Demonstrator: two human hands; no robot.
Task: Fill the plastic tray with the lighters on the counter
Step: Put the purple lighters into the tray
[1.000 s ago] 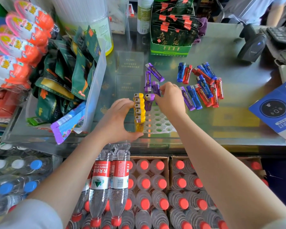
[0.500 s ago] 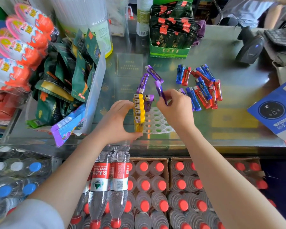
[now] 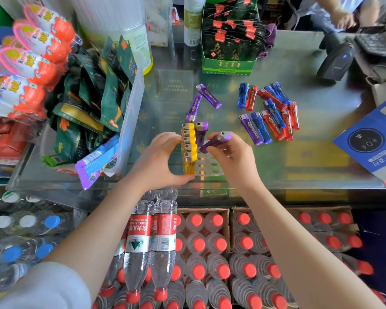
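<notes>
Head view, left to right. Snack packets (image 3: pixel 94 103) crowd a clear bin at 9 o'clock of the work area; not part of the job.

Left hand (image 3: pixel 158 161) sits at 9 o'clock of the plastic tray (image 3: pixel 210 168), grip closed around the row of yellow lighters (image 3: pixel 188 148) standing upright in the tray's left column; thumb at the near corner, fingers on the far side, steadying the lot.

One purple lighter (image 3: pixel 201 132) stands upright in the next column, touching the yellow row at its 3 o'clock. Most of the tray's holes show bare.

Right hand (image 3: pixel 232 157) is at 3 o'clock of the tray, grip pinched on another purple lighter (image 3: pixel 214 142), held tilted, metal head up toward 2 o'clock, base aimed down at the holes.

Two loose purple lighters (image 3: pixel 201 99) lie flat on the desk (image 3: pixel 310 152) at 12 o'clock of the tray. Mixed pile of blue and red lighters (image 3: pixel 270 110), with a purple one at its near left, lies well apart at 2 o'clock.

Handling, as judged: lighters are light, rigid, smooth plastic, likely slippery. Best taken mid-body between thumb and finger, clear of the metal head, then stood straight before pressing in. Tray looks thin and light; it would slide or tip without the bracing hand.
</notes>
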